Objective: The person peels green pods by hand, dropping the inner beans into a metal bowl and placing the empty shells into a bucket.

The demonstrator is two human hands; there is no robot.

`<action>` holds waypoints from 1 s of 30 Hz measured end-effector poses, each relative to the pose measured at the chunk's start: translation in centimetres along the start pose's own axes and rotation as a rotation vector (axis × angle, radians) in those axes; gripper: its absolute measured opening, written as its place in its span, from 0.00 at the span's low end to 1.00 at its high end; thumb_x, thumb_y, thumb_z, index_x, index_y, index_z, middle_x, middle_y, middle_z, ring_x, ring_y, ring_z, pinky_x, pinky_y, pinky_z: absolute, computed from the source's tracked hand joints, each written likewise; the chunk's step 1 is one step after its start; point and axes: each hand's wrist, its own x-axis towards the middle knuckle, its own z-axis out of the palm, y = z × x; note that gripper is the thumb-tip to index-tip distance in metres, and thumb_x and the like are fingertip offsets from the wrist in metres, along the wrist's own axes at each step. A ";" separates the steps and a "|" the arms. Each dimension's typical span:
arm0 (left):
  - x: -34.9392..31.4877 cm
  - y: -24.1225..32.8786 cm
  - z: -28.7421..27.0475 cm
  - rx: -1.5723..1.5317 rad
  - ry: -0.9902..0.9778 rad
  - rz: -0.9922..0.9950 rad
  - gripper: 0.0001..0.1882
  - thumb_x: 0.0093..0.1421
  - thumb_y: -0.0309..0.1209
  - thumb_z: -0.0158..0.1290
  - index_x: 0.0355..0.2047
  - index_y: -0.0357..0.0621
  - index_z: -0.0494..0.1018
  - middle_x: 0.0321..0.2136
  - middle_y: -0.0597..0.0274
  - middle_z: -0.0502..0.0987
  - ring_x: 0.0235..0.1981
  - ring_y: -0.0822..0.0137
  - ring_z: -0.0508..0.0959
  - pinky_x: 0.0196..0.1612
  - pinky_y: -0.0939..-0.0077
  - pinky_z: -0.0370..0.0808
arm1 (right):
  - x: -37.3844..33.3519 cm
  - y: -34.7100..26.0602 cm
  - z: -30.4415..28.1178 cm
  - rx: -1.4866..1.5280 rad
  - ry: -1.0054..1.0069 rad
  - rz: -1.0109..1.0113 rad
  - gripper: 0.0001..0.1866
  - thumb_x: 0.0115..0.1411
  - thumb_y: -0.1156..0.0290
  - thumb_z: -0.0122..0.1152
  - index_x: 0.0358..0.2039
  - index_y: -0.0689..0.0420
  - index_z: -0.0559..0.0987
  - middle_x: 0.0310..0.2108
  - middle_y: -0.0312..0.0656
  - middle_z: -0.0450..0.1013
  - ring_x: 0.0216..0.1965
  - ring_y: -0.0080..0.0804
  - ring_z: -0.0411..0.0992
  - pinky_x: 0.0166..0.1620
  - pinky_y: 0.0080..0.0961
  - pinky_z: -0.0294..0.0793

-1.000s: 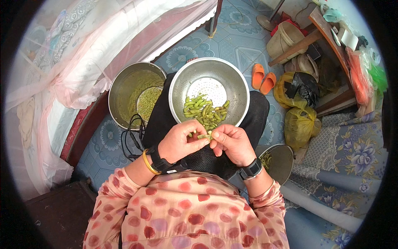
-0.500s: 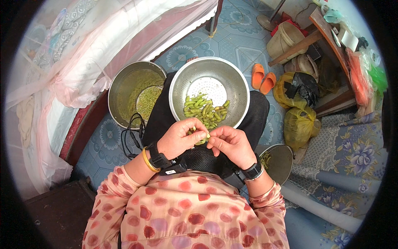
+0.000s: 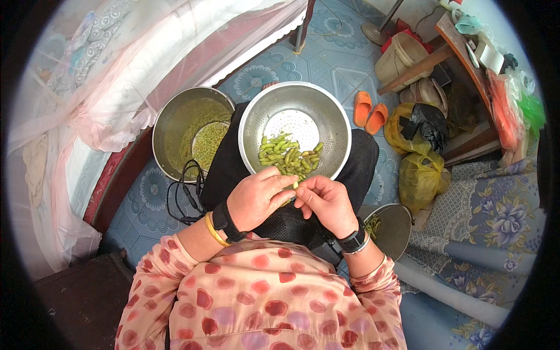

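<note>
Just over the near rim of a steel colander (image 3: 333, 111), my two hands meet at a small green bean pod (image 3: 296, 184). My left hand (image 3: 252, 199) is closed, thumb and fingers pinching the pod from the left. From the other side my right hand (image 3: 328, 205) pinches it too, fingertips almost touching the left ones. Fingers partly hide the pod. Plump green bean pods (image 3: 286, 155) lie heaped in the near half of the colander, which rests on my lap. Left of my leg stands a deep metal pot (image 3: 168, 153) with shelled green beans (image 3: 210, 143) at its bottom.
By my right knee a metal bucket (image 3: 399, 232) holds some pods or husks. Orange slippers (image 3: 370, 111) and yellow plastic bags (image 3: 421, 181) lie to the right, near a wooden table (image 3: 466, 46). A black cable (image 3: 186, 192) loops beside the pot. Netting hangs over a bed at left.
My left hand has rolled slightly and its fingers now lie straighter over the pod. Its wrist has shifted a little. The right hand stays almost in place, still pinching.
</note>
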 end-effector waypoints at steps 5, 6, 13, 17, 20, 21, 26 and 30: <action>0.0 -0.3 0.1 -0.032 -0.011 0.009 0.11 0.52 0.29 0.55 0.36 0.41 0.73 0.24 0.57 0.69 0.24 0.56 0.72 0.27 0.68 0.70 | -0.2 0.0 0.0 -0.121 -0.004 -0.052 0.06 0.59 0.73 0.53 0.32 0.62 0.73 0.22 0.35 0.72 0.17 0.15 0.65 0.21 0.11 0.65; 0.0 -0.3 0.2 -0.033 -0.008 0.015 0.11 0.52 0.29 0.54 0.36 0.41 0.73 0.24 0.57 0.69 0.24 0.56 0.72 0.27 0.68 0.70 | -0.2 0.0 0.0 -0.124 -0.005 -0.056 0.06 0.59 0.73 0.53 0.32 0.62 0.73 0.22 0.35 0.72 0.17 0.15 0.65 0.21 0.11 0.65; 0.0 -0.4 0.7 -0.050 0.024 0.053 0.09 0.53 0.28 0.53 0.36 0.40 0.72 0.24 0.56 0.68 0.24 0.57 0.72 0.27 0.69 0.70 | -0.3 0.0 -0.1 -0.181 -0.024 -0.084 0.05 0.59 0.74 0.53 0.33 0.62 0.73 0.21 0.34 0.71 0.18 0.14 0.65 0.22 0.11 0.65; -0.2 -0.5 0.8 -0.104 0.027 0.013 0.10 0.54 0.26 0.51 0.37 0.38 0.72 0.24 0.55 0.69 0.23 0.56 0.72 0.28 0.70 0.70 | -0.2 0.0 0.4 -0.092 -0.022 -0.113 0.04 0.59 0.75 0.53 0.30 0.63 0.73 0.20 0.34 0.71 0.17 0.14 0.65 0.20 0.12 0.65; 0.1 -1.0 0.5 -0.229 0.045 0.050 0.10 0.58 0.27 0.49 0.39 0.37 0.72 0.23 0.60 0.69 0.22 0.65 0.71 0.25 0.75 0.69 | -0.1 0.0 0.7 -0.090 -0.044 -0.085 0.04 0.59 0.75 0.52 0.31 0.63 0.72 0.21 0.34 0.71 0.17 0.14 0.65 0.21 0.12 0.65; -0.1 -1.0 0.3 -0.394 -0.026 -0.151 0.10 0.59 0.28 0.47 0.40 0.36 0.71 0.23 0.62 0.69 0.21 0.68 0.70 0.24 0.78 0.68 | -0.1 0.0 0.7 -0.080 -0.051 -0.079 0.04 0.59 0.75 0.52 0.32 0.63 0.72 0.21 0.34 0.71 0.18 0.15 0.66 0.21 0.12 0.66; -0.1 -1.9 -0.9 -1.226 -0.157 -0.594 0.15 0.64 0.33 0.41 0.42 0.34 0.69 0.24 0.68 0.67 0.22 0.81 0.65 0.19 0.88 0.62 | -0.2 0.4 0.3 -0.016 -0.061 -0.105 0.04 0.60 0.75 0.51 0.33 0.63 0.71 0.24 0.37 0.73 0.21 0.18 0.70 0.25 0.13 0.70; 0.0 -3.3 -1.9 -1.385 0.005 -0.636 0.11 0.61 0.26 0.41 0.40 0.35 0.68 0.27 0.64 0.70 0.24 0.76 0.69 0.24 0.82 0.71 | -0.6 0.6 -0.7 0.051 0.001 -0.087 0.04 0.59 0.79 0.51 0.35 0.64 0.70 0.25 0.39 0.74 0.23 0.21 0.72 0.28 0.16 0.73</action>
